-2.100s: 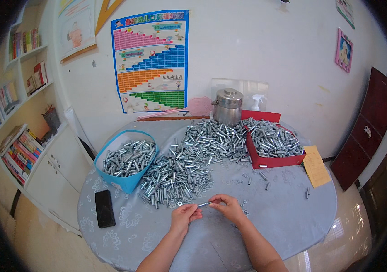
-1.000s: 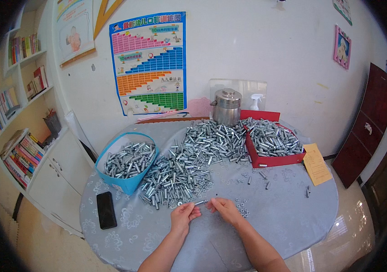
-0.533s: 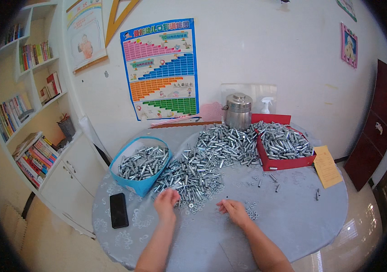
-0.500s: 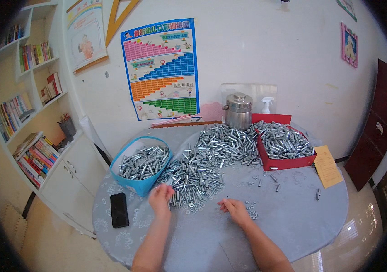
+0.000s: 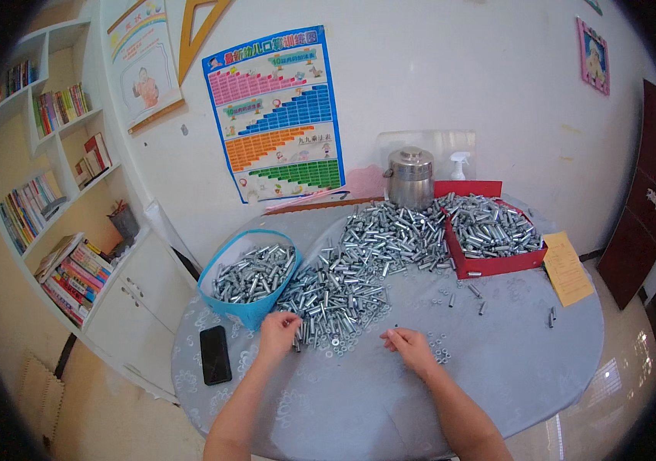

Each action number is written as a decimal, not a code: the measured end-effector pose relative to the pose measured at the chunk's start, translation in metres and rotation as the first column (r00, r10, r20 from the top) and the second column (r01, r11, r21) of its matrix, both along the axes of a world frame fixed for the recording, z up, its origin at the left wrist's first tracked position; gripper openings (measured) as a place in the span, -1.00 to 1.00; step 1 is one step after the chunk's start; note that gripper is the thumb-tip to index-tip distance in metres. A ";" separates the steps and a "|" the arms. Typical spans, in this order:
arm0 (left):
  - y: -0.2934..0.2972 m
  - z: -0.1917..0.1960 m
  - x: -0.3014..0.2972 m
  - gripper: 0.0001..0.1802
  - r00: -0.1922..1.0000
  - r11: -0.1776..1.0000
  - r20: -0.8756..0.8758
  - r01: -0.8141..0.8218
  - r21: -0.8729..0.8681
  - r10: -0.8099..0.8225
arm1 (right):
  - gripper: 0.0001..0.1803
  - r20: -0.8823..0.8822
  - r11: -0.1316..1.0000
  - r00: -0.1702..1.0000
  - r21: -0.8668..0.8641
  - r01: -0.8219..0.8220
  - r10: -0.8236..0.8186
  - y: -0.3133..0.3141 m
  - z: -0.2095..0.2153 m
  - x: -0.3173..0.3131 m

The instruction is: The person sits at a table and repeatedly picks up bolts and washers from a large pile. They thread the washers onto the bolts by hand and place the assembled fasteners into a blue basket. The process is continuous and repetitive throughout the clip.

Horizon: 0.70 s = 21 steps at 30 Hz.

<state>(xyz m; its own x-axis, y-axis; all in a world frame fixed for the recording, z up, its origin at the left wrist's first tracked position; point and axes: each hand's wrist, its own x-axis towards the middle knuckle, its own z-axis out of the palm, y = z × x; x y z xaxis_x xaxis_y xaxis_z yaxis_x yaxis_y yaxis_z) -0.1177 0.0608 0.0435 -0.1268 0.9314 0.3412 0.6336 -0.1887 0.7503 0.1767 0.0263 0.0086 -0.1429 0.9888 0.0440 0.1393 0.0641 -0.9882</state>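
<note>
My left hand (image 5: 278,333) is at the near left edge of a heap of silvery metal bolts with sleeves (image 5: 336,296), its fingers curled together. What they pinch, if anything, is too small to make out. To the right, my right hand (image 5: 411,350) hovers low over the table beside a scatter of small nuts (image 5: 442,355). Its thumb and fingertips are pressed together, and whatever lies between them cannot be made out. A few flat washers (image 5: 335,343) lie along the heap's near edge, between the hands.
A blue-rimmed bin (image 5: 247,313) full of bolts stands left of the heap, a red box (image 5: 501,265) of them on the right. A steel canister (image 5: 410,180) and spray bottle (image 5: 458,166) are behind. A black phone (image 5: 215,355) and yellow paper (image 5: 568,270) lie on the grey tablecloth (image 5: 343,407).
The view has shifted slightly, so the table sits a little further right. My left hand's fingers have turned toward the heap's edge. My right hand stays near the nuts, fingertips still together.
</note>
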 end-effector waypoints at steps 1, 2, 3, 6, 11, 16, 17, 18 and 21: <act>-0.002 -0.012 0.001 -0.81 0.995 1.000 -0.097 0.022 0.010 -0.021 | -0.65 0.013 1.000 1.000 -0.004 -0.001 0.001 -0.001 0.002 -0.001; -0.003 -0.013 0.007 -0.79 0.981 0.998 -0.189 0.051 0.020 -0.047 | -0.65 0.024 1.000 1.000 -0.001 -0.001 0.001 -0.001 0.001 0.000; -0.004 -0.013 0.013 -0.76 0.969 0.997 -0.242 0.062 0.053 -0.048 | -0.66 0.035 1.000 0.999 0.003 -0.002 0.002 0.000 -0.001 0.001; -0.007 -0.011 0.025 -0.68 0.941 0.995 -0.336 0.060 0.075 -0.031 | -0.66 0.067 1.000 0.998 0.021 -0.012 0.010 0.003 -0.007 0.002; 0.003 -0.019 0.027 -0.62 0.969 0.991 -0.245 -0.041 -0.129 0.008 | -0.67 0.076 0.999 0.997 0.045 -0.026 0.022 0.001 -0.004 0.000; 0.005 -0.022 0.024 -0.66 0.969 0.969 -0.244 -0.023 -0.245 -0.039 | -0.67 0.105 0.997 0.994 0.067 -0.032 0.025 0.003 -0.012 0.001; 0.003 -0.020 0.024 -0.67 0.969 0.961 -0.242 -0.017 -0.277 -0.053 | -0.68 0.108 0.997 0.994 0.066 -0.029 0.022 0.003 -0.012 0.001; 0.001 -0.019 0.023 -0.68 0.962 0.958 -0.264 -0.003 -0.285 -0.075 | -0.68 0.112 0.997 0.993 0.066 -0.026 0.019 0.002 -0.012 0.000; -0.004 -0.016 0.022 -0.69 0.942 0.951 -0.313 0.024 -0.308 -0.124 | -0.68 0.136 0.997 0.991 0.066 -0.027 0.018 0.001 -0.009 0.000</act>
